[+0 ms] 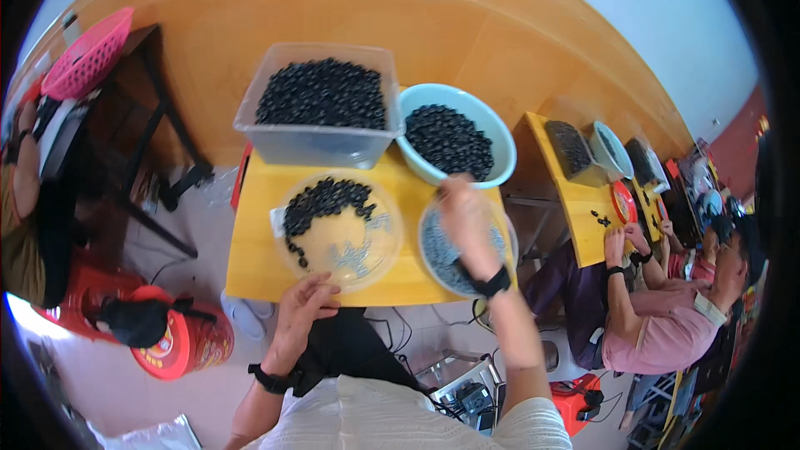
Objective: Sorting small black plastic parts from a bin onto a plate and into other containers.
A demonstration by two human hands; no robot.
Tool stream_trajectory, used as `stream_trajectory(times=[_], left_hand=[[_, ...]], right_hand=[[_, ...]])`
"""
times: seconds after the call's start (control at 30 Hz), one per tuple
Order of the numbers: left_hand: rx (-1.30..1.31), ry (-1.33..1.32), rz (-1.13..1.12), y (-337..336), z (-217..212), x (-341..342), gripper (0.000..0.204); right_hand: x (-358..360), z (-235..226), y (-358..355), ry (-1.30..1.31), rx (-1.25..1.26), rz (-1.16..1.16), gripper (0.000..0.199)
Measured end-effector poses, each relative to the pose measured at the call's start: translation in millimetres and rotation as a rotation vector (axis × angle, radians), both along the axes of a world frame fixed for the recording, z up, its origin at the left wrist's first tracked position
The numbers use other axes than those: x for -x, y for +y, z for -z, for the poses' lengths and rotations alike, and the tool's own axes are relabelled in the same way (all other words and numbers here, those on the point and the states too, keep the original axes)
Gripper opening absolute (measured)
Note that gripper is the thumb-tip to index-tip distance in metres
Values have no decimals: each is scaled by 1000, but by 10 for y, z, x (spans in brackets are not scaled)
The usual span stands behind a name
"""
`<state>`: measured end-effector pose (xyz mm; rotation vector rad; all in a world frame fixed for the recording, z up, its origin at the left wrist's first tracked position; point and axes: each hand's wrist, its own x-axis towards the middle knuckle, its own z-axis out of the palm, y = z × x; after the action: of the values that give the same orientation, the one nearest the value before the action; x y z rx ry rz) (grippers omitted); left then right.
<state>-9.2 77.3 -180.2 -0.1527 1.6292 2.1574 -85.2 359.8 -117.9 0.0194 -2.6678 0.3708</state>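
My left grip [307, 302] is loosely parted at the near rim of the clear round plastic tray [337, 229], glossy black pieces [329, 197] beyond it. Right grip [457, 200] blurred, can't tell hold; small silvery pieces [443, 257] below.

A pink basket [98, 57] rests on a dark table [147, 43]; a red bucket [205, 342] stands nearby.

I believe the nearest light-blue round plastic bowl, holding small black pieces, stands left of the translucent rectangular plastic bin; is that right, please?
Not quite: the head view shows the light-blue round plastic bowl, holding small black pieces, standing right of the translucent rectangular plastic bin, not left.
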Motion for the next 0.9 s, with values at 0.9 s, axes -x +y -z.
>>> stream_trajectory(times=[0.9], left_hand=[[-110,-50,-104,-346,331,-63,23]], right_hand=[[326,918,-1060,-284,69,-383,12]])
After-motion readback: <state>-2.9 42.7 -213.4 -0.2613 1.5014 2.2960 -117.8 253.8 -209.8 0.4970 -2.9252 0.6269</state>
